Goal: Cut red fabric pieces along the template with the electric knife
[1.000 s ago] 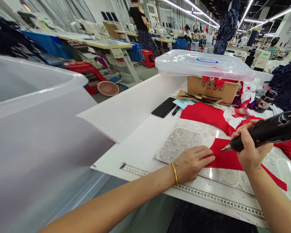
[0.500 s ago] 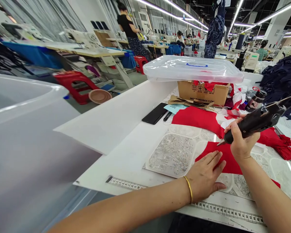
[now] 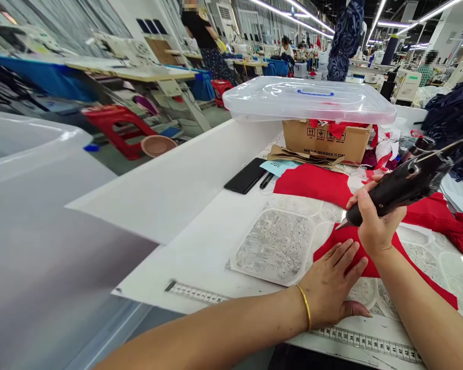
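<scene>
My left hand (image 3: 330, 285) lies flat on a piece of red fabric (image 3: 374, 264), its fingers spread and a gold bangle at the wrist. My right hand (image 3: 378, 226) is wrapped round a black handheld power tool (image 3: 409, 185) with a cord-like loop at its back end. The tool's pointed metal tip (image 3: 342, 224) is at the far left edge of the red piece, just beyond my left fingertips; whether it touches the cloth I cannot tell. Under the fabric lies a grey stone-patterned mat (image 3: 273, 244). A second red piece (image 3: 312, 182) lies farther back.
A measuring tape (image 3: 196, 293) runs along the table's front edge. Behind are a phone (image 3: 245, 176), a black pen (image 3: 266, 180) and a cardboard box (image 3: 327, 146) under a clear plastic lid (image 3: 278, 97). Ribbed red cloth (image 3: 435, 216) lies right. A translucent bin (image 3: 42, 231) stands left.
The tool tip has shifted left across the red piece to its far left edge. My left hand has moved slightly right, still pressed flat. The camera view has shifted a little.
</scene>
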Motion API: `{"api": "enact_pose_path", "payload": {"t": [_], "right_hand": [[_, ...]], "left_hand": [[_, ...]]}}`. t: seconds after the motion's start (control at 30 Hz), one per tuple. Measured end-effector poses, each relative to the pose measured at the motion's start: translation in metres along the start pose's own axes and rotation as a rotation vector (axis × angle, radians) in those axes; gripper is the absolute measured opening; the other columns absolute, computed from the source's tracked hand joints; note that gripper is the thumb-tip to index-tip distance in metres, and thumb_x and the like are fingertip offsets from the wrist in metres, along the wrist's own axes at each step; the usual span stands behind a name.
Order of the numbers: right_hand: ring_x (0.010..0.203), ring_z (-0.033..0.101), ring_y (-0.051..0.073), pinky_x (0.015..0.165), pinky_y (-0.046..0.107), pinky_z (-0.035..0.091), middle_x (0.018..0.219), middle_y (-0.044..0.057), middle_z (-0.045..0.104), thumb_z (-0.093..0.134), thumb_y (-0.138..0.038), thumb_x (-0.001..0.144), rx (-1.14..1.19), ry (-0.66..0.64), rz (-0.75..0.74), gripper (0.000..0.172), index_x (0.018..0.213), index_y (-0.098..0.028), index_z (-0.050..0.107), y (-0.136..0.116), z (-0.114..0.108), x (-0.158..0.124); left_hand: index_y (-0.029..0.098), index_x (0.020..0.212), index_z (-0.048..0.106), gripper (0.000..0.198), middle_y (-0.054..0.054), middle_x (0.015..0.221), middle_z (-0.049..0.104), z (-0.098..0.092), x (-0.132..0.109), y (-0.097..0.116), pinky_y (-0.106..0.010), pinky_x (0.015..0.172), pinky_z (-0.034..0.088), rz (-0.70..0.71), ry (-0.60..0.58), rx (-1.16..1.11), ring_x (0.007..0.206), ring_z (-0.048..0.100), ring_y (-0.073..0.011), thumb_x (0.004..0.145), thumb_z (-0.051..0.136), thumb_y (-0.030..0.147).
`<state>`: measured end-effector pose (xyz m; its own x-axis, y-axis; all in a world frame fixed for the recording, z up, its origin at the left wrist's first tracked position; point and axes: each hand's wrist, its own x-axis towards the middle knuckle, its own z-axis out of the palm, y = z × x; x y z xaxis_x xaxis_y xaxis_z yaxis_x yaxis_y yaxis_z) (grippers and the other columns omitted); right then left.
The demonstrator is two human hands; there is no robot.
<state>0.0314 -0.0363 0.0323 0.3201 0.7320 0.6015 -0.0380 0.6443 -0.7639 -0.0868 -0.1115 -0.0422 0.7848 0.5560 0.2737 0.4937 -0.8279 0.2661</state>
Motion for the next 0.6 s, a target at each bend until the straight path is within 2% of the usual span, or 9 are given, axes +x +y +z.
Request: {"api": "enact_pose_path", "payload": {"t": [0.17, 0.3, 0.4, 0.6], "right_hand": [[0.052, 0.055, 0.012, 0.052, 0.027, 0.050, 0.066, -0.007, 0.058, 0.066, -0.019, 0.084, 0.151, -0.059, 0.014, 0.025, 0.104, -0.023, 0.053, -0.025, 0.011, -0.018], [0.053, 0.055, 0.011, 0.051, 0.026, 0.050, 0.069, -0.006, 0.058, 0.065, -0.016, 0.083, 0.183, -0.125, 0.043, 0.028, 0.107, -0.024, 0.052, -0.031, 0.017, -0.032], [0.052, 0.053, 0.011, 0.050, 0.025, 0.049, 0.069, -0.007, 0.058, 0.062, -0.013, 0.084, 0.214, -0.168, 0.069, 0.029, 0.108, -0.024, 0.050, -0.030, 0.020, -0.037], [0.055, 0.054, 0.011, 0.049, 0.024, 0.048, 0.071, -0.007, 0.058, 0.060, -0.008, 0.082, 0.240, -0.190, 0.076, 0.032, 0.109, -0.024, 0.052, -0.028, 0.021, -0.039]], "left_hand": [[0.009, 0.141, 0.050, 0.083, -0.023, 0.145, 0.053, 0.000, 0.002, 0.004, -0.051, 0.117, 0.037, 0.017, 0.056, 0.005, 0.141, 0.044, -0.0363, 0.093, 0.040, 0.075], [0.009, 0.136, 0.055, 0.079, -0.020, 0.138, 0.060, 0.005, 0.003, 0.007, -0.047, 0.111, 0.043, 0.012, 0.067, 0.000, 0.132, 0.053, -0.0339, 0.094, 0.038, 0.074], [0.010, 0.138, 0.055, 0.080, -0.018, 0.139, 0.060, 0.006, 0.003, 0.008, -0.046, 0.111, 0.044, 0.009, 0.071, 0.010, 0.130, 0.055, -0.0334, 0.094, 0.037, 0.075], [0.012, 0.147, 0.044, 0.079, -0.016, 0.151, 0.050, 0.000, 0.003, 0.009, -0.042, 0.114, 0.040, 0.032, 0.044, 0.073, 0.137, 0.049, -0.0302, 0.097, 0.036, 0.073]]}}
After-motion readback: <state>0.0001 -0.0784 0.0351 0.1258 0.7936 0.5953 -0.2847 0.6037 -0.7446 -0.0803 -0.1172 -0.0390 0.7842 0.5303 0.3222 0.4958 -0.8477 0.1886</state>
